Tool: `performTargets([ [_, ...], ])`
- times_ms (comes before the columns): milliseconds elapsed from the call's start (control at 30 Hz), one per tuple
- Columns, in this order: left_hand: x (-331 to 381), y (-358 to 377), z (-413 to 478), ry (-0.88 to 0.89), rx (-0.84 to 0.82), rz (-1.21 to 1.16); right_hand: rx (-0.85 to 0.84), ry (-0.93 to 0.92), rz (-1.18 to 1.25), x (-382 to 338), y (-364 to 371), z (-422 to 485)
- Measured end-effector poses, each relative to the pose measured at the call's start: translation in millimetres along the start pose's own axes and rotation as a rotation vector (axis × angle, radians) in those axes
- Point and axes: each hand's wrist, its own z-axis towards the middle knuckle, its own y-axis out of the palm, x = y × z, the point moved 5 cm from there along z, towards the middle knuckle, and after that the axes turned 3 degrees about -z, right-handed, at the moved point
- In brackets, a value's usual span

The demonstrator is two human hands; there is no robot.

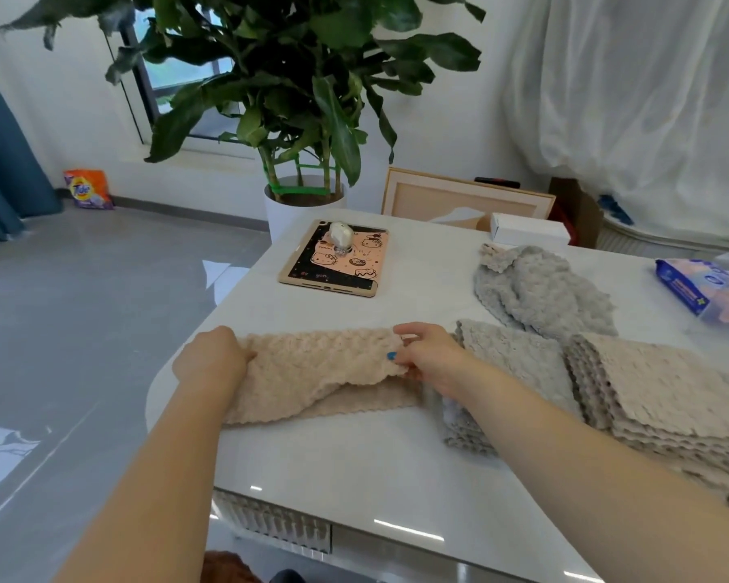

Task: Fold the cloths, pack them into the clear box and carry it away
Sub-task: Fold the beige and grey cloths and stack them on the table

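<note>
Beige nubby cloth (320, 368), glossy white table (354, 456)

A single wide-angle camera sits on my head, above the near edge of the table (354, 464). It faces forward and down across the table, close to its near edge, far edge included.
</note>
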Motion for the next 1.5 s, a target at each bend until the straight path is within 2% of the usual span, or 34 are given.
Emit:
performTargets([
  [133,0,-10,5,0.081,0.082,-0.173,-0.046,-0.034,-0.171,1,0,-6],
  [200,-4,-16,10,0.078,0.086,-0.299,-0.070,-0.026,-0.252,1,0,-10],
  [267,-6,-21,13,0.064,0.064,-0.323,-0.064,-0.019,-0.312,0,-1,-11],
  [433,-16,-11,6,-0.041,-0.149,-0.226,0.013,-0.006,-0.159,-3,0,-9],
  [567,-19,0,8,-0.046,-0.260,-0.170,0.116,-0.001,-0.187,3,-2,0],
  [733,-16,-8,23,-0.007,-0.097,-0.186,0.112,-0.164,-0.234,-1,4,5],
  [867,-15,-8,31,-0.036,-0.035,-0.338,-0.018,-0.221,-0.265,-4,12,1],
  [933,-18,-5,27,-0.080,-0.056,-0.310,-0.068,-0.202,-0.360,0,15,0],
  [1000,-20,1,15,-0.115,-0.137,-0.183,-0.100,-0.186,-0.478,6,18,-2],
  [1100,-11,3,4,-0.061,-0.174,-0.045,-0.117,-0.264,-0.644,2,20,-11],
  [1267,1,-16,-2,0.040,0.091,-0.178,-0.171,-0.281,-0.695,-2,18,-21],
  [1367,-3,-6,-3,0.070,0.014,-0.278,-0.185,-0.271,-0.753,1,19,-19],
  [1500,-15,4,0,0.014,-0.097,-0.476,-0.187,-0.247,-0.861,-2,19,-20],
])
